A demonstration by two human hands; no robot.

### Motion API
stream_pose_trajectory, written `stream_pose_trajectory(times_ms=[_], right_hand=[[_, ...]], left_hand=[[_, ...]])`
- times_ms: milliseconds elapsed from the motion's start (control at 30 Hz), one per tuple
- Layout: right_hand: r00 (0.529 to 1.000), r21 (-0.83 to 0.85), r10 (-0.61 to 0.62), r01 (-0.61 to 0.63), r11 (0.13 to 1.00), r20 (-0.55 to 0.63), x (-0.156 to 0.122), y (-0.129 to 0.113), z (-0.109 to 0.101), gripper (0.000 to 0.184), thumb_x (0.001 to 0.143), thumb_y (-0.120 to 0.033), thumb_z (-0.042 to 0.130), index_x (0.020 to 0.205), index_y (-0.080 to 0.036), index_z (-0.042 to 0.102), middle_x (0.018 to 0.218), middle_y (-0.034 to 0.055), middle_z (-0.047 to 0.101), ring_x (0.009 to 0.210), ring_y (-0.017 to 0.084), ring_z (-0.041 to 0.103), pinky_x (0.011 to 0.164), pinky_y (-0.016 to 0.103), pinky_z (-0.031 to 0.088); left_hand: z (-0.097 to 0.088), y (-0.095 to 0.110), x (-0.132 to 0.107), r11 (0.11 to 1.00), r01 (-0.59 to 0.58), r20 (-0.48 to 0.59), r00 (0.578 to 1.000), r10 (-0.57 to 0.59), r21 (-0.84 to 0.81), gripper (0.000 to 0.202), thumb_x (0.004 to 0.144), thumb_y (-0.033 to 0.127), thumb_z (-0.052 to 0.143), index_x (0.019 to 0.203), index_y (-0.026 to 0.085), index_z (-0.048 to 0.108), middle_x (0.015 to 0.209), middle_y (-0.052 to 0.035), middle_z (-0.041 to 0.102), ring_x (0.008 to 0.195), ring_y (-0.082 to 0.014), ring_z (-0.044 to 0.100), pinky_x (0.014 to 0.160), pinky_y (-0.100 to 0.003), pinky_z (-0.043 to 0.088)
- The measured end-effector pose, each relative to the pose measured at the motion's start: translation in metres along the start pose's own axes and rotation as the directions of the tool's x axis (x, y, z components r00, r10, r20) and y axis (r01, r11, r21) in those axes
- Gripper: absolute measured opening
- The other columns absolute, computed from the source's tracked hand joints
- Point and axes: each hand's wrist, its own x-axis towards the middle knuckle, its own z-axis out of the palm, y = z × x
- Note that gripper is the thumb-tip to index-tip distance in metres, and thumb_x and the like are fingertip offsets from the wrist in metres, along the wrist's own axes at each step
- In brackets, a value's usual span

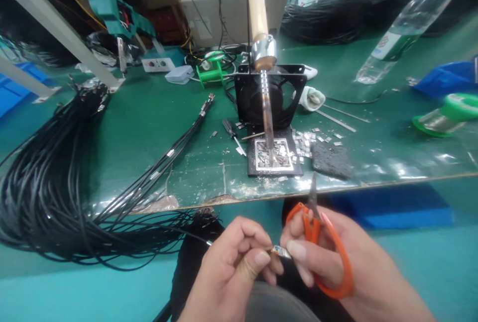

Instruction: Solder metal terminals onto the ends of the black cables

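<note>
Below the bench edge, my left hand (pixel 239 257) pinches the end of a thin black cable (pixel 194 235) that carries a small metal terminal (pixel 281 251). My right hand (pixel 336 257) holds orange thread snips (pixel 328 257) looped around its fingers, blades pointing up, while its thumb and forefinger touch the same terminal. The two hands meet at the terminal, over my lap.
A wooden-handled soldering iron (pixel 261 38) stands clamped tip-down over a black plate (pixel 272 158) strewn with metal bits, with a black fan (pixel 271 95) behind it. A big bundle of black cables (pixel 48 177) lies left. A screwdriver (pixel 231 133), solder spools (pixel 446 113), a plastic bottle (pixel 407 23) and a dark sponge (pixel 331 159) sit on the green bench (pixel 149 113).
</note>
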Motion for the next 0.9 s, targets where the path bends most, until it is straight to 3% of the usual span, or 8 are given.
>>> stream_pose_trajectory(times_ms=[200,433,600,900], right_hand=[[0.999,0.046,-0.017,0.019,0.999,-0.031,0.002,0.006,0.000,0.063,0.080,-0.051,0.084,0.099,-0.007,0.043,0.083,0.0034,0.059,0.064,-0.002,0.053,0.060,0.005,0.043],[0.999,-0.023,-0.003,0.002,1.000,-0.050,0.002,0.006,-0.002,0.066,0.087,-0.060,0.077,0.112,-0.007,0.048,0.109,0.0106,0.063,0.069,-0.004,0.055,0.061,0.004,0.045],[0.985,-0.108,-0.101,0.087,0.990,-0.138,-0.004,0.012,-0.005,0.061,0.086,-0.056,0.080,0.111,-0.008,0.053,0.113,0.0083,0.062,0.072,-0.004,0.060,0.067,0.002,0.054],[0.929,-0.286,-0.277,0.204,0.936,-0.245,-0.008,0.016,-0.001,0.048,0.085,-0.049,0.082,0.095,-0.007,0.063,0.090,0.0056,0.065,0.069,0.000,0.064,0.062,0.000,0.054]], left_hand=[[0.000,0.000,0.000,1.000,0.002,-0.012,1.000,-0.002,0.013,0.019,0.103,0.034,0.069,0.096,0.017,0.068,0.087,-0.0037,0.073,0.082,-0.0138,0.068,0.077,-0.023,0.052],[-0.001,-0.005,0.003,0.996,-0.037,-0.023,0.999,0.039,0.082,0.017,0.102,0.031,0.069,0.091,0.018,0.069,0.086,-0.0026,0.070,0.083,-0.0139,0.065,0.079,-0.024,0.050],[-0.001,-0.005,0.003,0.975,-0.106,-0.020,0.993,0.112,0.193,0.016,0.104,0.029,0.065,0.092,0.019,0.068,0.090,-0.0015,0.066,0.084,-0.0134,0.062,0.079,-0.023,0.049],[0.003,-0.005,0.005,0.943,-0.143,-0.048,0.985,0.164,0.300,0.016,0.104,0.023,0.061,0.090,0.020,0.068,0.089,-0.0015,0.066,0.085,-0.0148,0.061,0.079,-0.026,0.047]])
